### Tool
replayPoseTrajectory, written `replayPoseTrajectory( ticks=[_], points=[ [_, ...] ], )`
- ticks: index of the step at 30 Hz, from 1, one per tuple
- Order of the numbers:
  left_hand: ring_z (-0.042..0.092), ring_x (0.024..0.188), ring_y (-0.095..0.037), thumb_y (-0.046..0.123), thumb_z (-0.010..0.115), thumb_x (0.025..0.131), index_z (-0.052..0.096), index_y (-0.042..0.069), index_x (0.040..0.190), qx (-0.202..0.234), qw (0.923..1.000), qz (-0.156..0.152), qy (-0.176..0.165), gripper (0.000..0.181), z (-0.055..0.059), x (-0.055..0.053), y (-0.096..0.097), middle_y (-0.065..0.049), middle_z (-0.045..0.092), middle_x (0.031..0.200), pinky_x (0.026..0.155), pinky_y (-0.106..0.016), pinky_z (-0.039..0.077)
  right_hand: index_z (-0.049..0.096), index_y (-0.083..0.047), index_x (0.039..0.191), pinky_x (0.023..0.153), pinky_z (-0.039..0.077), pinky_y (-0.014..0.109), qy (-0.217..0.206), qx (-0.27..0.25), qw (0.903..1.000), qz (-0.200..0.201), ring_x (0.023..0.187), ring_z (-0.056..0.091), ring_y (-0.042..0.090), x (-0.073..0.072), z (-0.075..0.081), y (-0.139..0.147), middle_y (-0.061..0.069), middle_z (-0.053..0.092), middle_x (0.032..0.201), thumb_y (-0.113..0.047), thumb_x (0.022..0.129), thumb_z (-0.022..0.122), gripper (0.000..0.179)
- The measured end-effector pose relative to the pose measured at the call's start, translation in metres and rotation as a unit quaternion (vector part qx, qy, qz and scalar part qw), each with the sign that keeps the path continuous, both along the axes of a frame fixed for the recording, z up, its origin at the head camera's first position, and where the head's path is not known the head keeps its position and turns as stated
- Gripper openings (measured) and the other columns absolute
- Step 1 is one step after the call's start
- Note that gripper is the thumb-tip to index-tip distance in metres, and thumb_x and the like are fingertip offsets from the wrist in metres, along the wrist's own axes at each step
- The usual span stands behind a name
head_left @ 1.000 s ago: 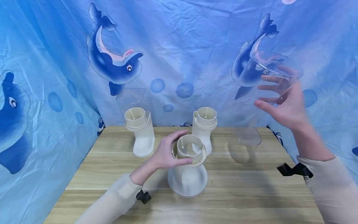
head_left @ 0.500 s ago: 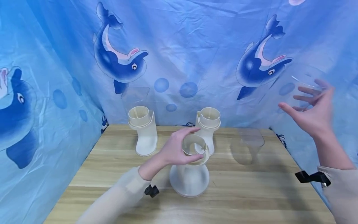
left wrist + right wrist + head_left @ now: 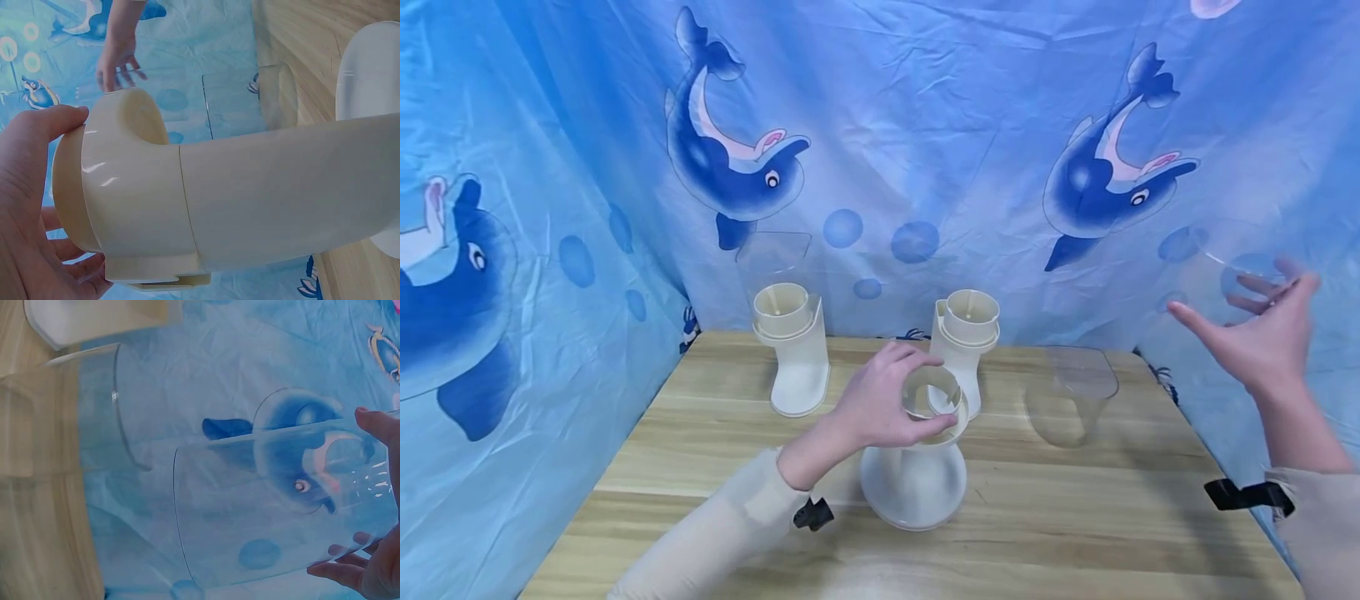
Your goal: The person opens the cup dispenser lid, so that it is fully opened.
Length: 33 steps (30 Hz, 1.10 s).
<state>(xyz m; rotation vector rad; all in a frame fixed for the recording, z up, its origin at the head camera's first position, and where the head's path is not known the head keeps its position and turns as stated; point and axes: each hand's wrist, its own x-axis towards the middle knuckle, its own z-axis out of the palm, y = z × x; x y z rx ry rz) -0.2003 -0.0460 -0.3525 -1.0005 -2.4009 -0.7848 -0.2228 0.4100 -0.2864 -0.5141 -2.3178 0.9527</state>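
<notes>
My left hand [image 3: 887,400] grips the round cream collar at the top of a white dispenser base [image 3: 913,487] standing upright on the table. In the left wrist view, the thumb and fingers of my left hand [image 3: 28,181] lie around the collar of the dispenser base [image 3: 250,194]. Up at the right, my right hand [image 3: 1262,333] holds a clear plastic container [image 3: 269,512] off the table. The thumb and fingers of that hand [image 3: 381,562] hold one end of it from opposite sides. Being transparent, the container shows only faint edges in the head view.
Two similar white dispenser bases stand behind, one at left [image 3: 797,379] and one [image 3: 958,367] partly hidden by the left hand. A clear container [image 3: 1071,404] stands at the table's right rear. Another clear piece [image 3: 775,250] shows above the left base. A dolphin-print curtain [image 3: 880,125] surrounds the wooden table [image 3: 1037,517].
My right hand has moved to the right and then lower, carrying the clear container. The head view has shifted slightly; the left hand still grips the dispenser base.
</notes>
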Motion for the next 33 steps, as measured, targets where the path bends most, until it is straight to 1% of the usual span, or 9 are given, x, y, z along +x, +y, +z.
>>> replayPoseTrajectory(
  ticks=[2, 5, 9, 11, 14, 16, 21, 28, 33],
  points=[
    [0.064, 0.121, -0.022, 0.052, 0.089, 0.076, 0.073, 0.012, 0.128, 0.000, 1.0000, 0.002, -0.005, 0.068, 0.000, 0.000, 0.000, -0.004, 0.074, 0.126, 0.096, -0.041, 0.062, 0.001, -0.045, 0.164, 0.126, 0.042, 0.046, -0.011, -0.006, 0.9999, -0.001, 0.154, 0.045, 0.034, -0.002, -0.007, 0.006, 0.002, 0.034, 0.173, -0.053, 0.087, 0.082, 0.112],
    [0.063, 0.121, -0.022, 0.052, 0.089, 0.076, 0.073, 0.012, 0.129, 0.000, 0.9999, 0.003, -0.012, 0.068, -0.001, 0.001, 0.000, -0.004, 0.074, 0.126, 0.098, -0.042, 0.061, -0.001, -0.042, 0.165, 0.121, 0.045, 0.052, -0.027, -0.012, 0.9996, 0.000, 0.154, 0.043, 0.038, -0.005, -0.017, 0.012, 0.006, 0.032, 0.175, -0.054, 0.087, 0.082, 0.114],
    [0.063, 0.121, -0.022, 0.051, 0.089, 0.076, 0.073, 0.012, 0.129, 0.003, 0.9999, 0.002, -0.015, 0.068, -0.001, 0.001, 0.000, -0.003, 0.074, 0.125, 0.100, -0.042, 0.060, -0.002, -0.037, 0.166, 0.107, 0.048, 0.048, -0.045, -0.017, 0.9988, 0.007, 0.152, 0.042, 0.041, -0.006, -0.030, 0.017, 0.010, 0.030, 0.175, -0.057, 0.087, 0.081, 0.117],
    [0.063, 0.121, -0.023, 0.051, 0.089, 0.076, 0.073, 0.011, 0.129, 0.004, 0.9999, 0.002, -0.014, 0.068, -0.001, 0.001, 0.000, -0.003, 0.075, 0.124, 0.103, -0.043, 0.059, -0.002, -0.034, 0.167, 0.095, 0.048, 0.040, -0.054, -0.020, 0.9982, 0.015, 0.151, 0.042, 0.042, -0.005, -0.035, 0.018, 0.012, 0.029, 0.175, -0.057, 0.087, 0.081, 0.118],
    [0.064, 0.121, -0.024, 0.051, 0.088, 0.077, 0.073, 0.009, 0.128, 0.008, 0.9999, -0.001, -0.012, 0.068, -0.002, 0.000, 0.000, -0.004, 0.075, 0.124, 0.107, -0.045, 0.057, -0.003, -0.031, 0.167, 0.087, 0.046, 0.032, -0.065, -0.028, 0.9971, 0.029, 0.151, 0.042, 0.044, -0.005, -0.044, 0.020, 0.016, 0.028, 0.175, -0.057, 0.087, 0.081, 0.119],
    [0.065, 0.123, -0.025, 0.051, 0.088, 0.077, 0.073, 0.009, 0.128, 0.009, 0.9998, -0.002, -0.015, 0.068, -0.002, 0.000, 0.000, -0.004, 0.075, 0.124, 0.114, -0.048, 0.053, -0.003, -0.029, 0.167, 0.079, 0.042, 0.024, -0.069, -0.033, 0.9963, 0.038, 0.150, 0.042, 0.044, -0.005, -0.050, 0.022, 0.018, 0.028, 0.174, -0.057, 0.087, 0.082, 0.120],
    [0.066, 0.126, -0.025, 0.051, 0.087, 0.078, 0.072, 0.009, 0.129, 0.006, 0.9998, -0.004, -0.020, 0.067, -0.002, 0.000, 0.000, -0.005, 0.075, 0.125, 0.125, -0.052, 0.043, -0.004, -0.027, 0.167, 0.073, 0.039, 0.017, -0.081, -0.050, 0.9941, 0.051, 0.146, 0.041, 0.044, -0.006, -0.066, 0.025, 0.020, 0.028, 0.174, -0.058, 0.086, 0.082, 0.122],
    [0.065, 0.120, -0.024, 0.050, 0.088, 0.077, 0.073, 0.008, 0.127, 0.013, 0.9998, -0.010, -0.013, 0.067, -0.002, 0.000, 0.000, -0.003, 0.076, 0.121, 0.121, -0.049, 0.048, -0.003, -0.023, 0.167, 0.073, 0.040, 0.018, -0.084, -0.056, 0.9927, 0.066, 0.141, 0.043, 0.043, -0.007, -0.084, 0.023, 0.022, 0.031, 0.172, -0.056, 0.087, 0.082, 0.121],
    [0.067, 0.122, -0.023, 0.050, 0.087, 0.078, 0.073, 0.009, 0.127, 0.013, 0.9998, -0.009, -0.012, 0.066, -0.002, -0.001, 0.001, -0.004, 0.076, 0.122, 0.125, -0.050, 0.043, -0.004, -0.021, 0.166, 0.076, 0.041, 0.019, -0.087, -0.055, 0.9912, 0.083, 0.142, 0.043, 0.045, -0.008, -0.093, 0.019, 0.024, 0.031, 0.171, -0.055, 0.088, 0.083, 0.122]
  ],
)
